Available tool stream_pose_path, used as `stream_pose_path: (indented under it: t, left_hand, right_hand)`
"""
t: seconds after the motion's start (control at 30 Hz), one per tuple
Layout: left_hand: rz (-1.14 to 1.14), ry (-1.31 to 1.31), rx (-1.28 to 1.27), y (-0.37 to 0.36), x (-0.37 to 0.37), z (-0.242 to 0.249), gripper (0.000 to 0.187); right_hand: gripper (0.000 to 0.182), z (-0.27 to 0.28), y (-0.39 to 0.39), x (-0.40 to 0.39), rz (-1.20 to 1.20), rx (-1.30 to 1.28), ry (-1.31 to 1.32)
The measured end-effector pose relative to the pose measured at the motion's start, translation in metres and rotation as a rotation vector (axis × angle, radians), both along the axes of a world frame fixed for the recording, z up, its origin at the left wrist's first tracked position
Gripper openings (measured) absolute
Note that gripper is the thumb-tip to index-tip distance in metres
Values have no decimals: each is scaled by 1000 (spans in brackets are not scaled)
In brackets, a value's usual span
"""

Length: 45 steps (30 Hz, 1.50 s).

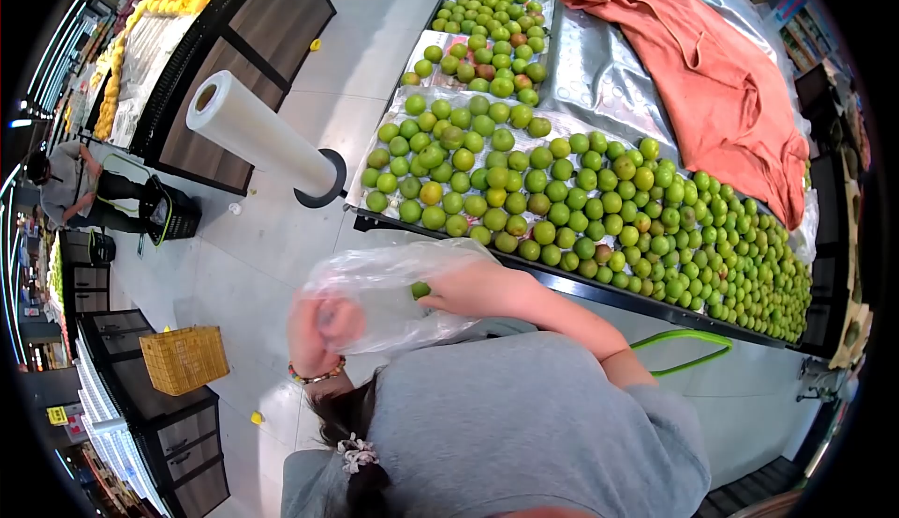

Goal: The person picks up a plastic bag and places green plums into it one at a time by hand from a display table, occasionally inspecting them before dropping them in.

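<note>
A clear plastic bag (398, 279) is spread between my two hands below the near edge of the fruit stand. Behind its film on the left is my left hand (328, 323), fingers curled on the bag's side. My right hand (468, 289) reaches to the bag's right part, its fingers closed around a green fruit (420, 289) that shows at the fingertips. Whether the bag contains anything else cannot be made out. Many round green fruits (562, 214) lie on the stand just beyond my hands.
An orange-red cloth (707, 92) lies across the stand's right side. A bag roll (253, 129) stands upright left of the stand. At the far left, a person (75, 185) is beside a dark basket (178, 214). A yellow basket (184, 360) sits lower left; a green handle (682, 338) shows right.
</note>
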<state>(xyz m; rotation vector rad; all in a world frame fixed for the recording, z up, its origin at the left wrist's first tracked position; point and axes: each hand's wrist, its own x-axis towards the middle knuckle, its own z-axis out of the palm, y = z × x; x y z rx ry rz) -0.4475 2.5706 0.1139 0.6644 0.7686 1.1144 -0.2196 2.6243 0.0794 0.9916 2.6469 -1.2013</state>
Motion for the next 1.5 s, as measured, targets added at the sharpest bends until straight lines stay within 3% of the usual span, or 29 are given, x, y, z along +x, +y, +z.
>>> stream_pose_path:
  t: [0.07, 0.1, 0.17, 0.2, 0.23, 0.27, 0.33, 0.43, 0.47, 0.57, 0.63, 0.67, 0.7, 0.77, 0.9, 0.97, 1.07, 1.1, 1.17, 1.2, 1.23, 1.3, 1.4, 1.5]
  left_hand:
    - [107, -65, -68, -10, -13, 15, 30]
    - [113, -138, -26, -16, -19, 21, 31]
    - [115, -292, 51, -25, -28, 30, 34]
    - [-83, -350, 254, -20, -30, 33, 36]
    - [-87, -356, 232, -17, -29, 32, 37]
    - [-90, -364, 216, -15, -28, 31, 38]
    - [-70, -346, 140, -5, -24, 24, 37]
    - [206, -343, -108, 5, -6, 23, 32]
    - [118, -450, -40, 8, -8, 14, 29]
    - [119, -446, -98, 16, -1, 12, 26]
    - [176, -428, -172, 18, 6, 15, 23]
    - [205, -421, -201, 20, 10, 18, 22]
    - [191, -419, -200, 22, 14, 19, 21]
    - [152, -407, -206, 26, 20, 19, 20]
    - [25, -441, -157, 35, 31, 16, 21]
    - [24, -444, -180, 36, 35, 19, 24]
    - [-1, -422, -196, 38, 42, 21, 23]
    - [-24, -428, -197, 37, 44, 21, 23]
    - [-68, -435, -205, 35, 47, 20, 23]
    - [-42, -363, -297, 32, 51, 24, 23]
    - [-14, -292, -389, 29, 56, 31, 23]
    - [32, -224, -492, 25, 55, 36, 24]
    - [27, -318, -427, 19, 43, 33, 26]
    - [-5, -496, -208, 12, 15, 22, 27]
  right_hand:
    - [40, 62, 0, 15, 56, -50, 315]
    - [46, 81, 3, 26, 117, -210, 561]
    - [40, 76, 27, 55, 290, -561, 1205]
    - [39, 60, 35, 64, -71, -566, 1461]
    - [40, 50, 55, 74, -516, -190, 1246]
    - [39, 23, 75, 73, -752, 89, 970]
    - [41, -43, 74, 64, -884, 681, -80]
    - [35, -97, 63, 43, -822, 857, 170]
    - [33, -104, 65, 41, -871, 817, 257]
    - [28, -106, 60, 43, -977, 696, 491]
    - [25, -90, 64, 52, -1168, 556, 720]
    - [23, -82, 70, 60, -1292, 167, 1091]
    - [26, -62, 69, 66, -1218, -307, 1733]
    - [32, -23, 60, 79, -919, -466, 2026]
    - [34, 15, 38, 78, -776, -753, 2197]
    - [33, 27, 28, 73, -789, -818, 2175]
    - [28, 32, 5, 64, -644, -588, 1907]
    - [28, 49, -7, 58, -536, -693, 1748]
    - [26, 71, -23, 43, -378, -425, 1003]
    - [27, 68, -19, 29, -163, -8, 737]
    - [26, 68, -20, 19, -157, -112, 441]
    - [25, 34, -17, -4, -290, 14, -10]
    - [27, -24, -11, -9, -313, 164, 117]
    - [28, 71, -13, 11, -184, 56, 307]
